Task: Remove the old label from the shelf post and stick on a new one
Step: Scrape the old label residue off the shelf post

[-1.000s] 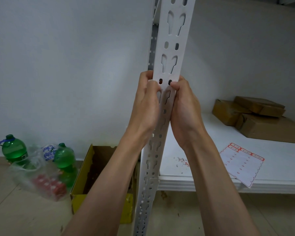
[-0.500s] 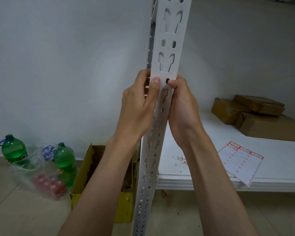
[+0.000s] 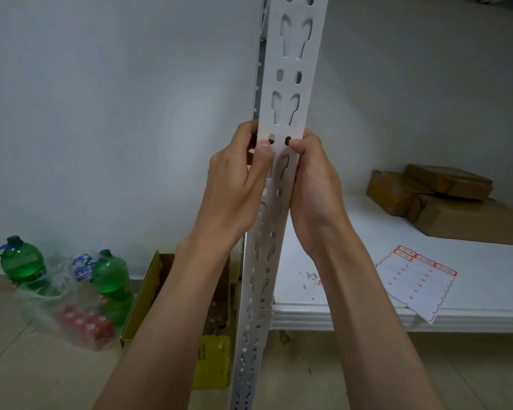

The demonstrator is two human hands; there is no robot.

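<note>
Standing upright with a slight lean, long axis running from the floor up past the top of the view: shelf post [image 3: 290,69], at the front left corner of the shelf [image 3: 353,312]. White painted metal, flat-faced, smooth and matte, punched along its length with paired keyhole slots and small oval holes. Clamped on the post from both sides at mid-height: left hand [image 3: 234,184] with fingers curled round the left edge and thumb pressed flat on the face just beside a small oval hole; right hand [image 3: 314,179] curled round the right edge, thumb tip at the neighbouring hole. Close together, the two hands, with only the post's face between the thumbs. No telling whether a label sits under the thumbs. Lying flat near the shelf's front edge: label sheet [image 3: 415,281], white with red-bordered stickers, one corner overhanging. Toward the back of the shelf: brown cardboard boxes [image 3: 453,202], stacked.
</note>
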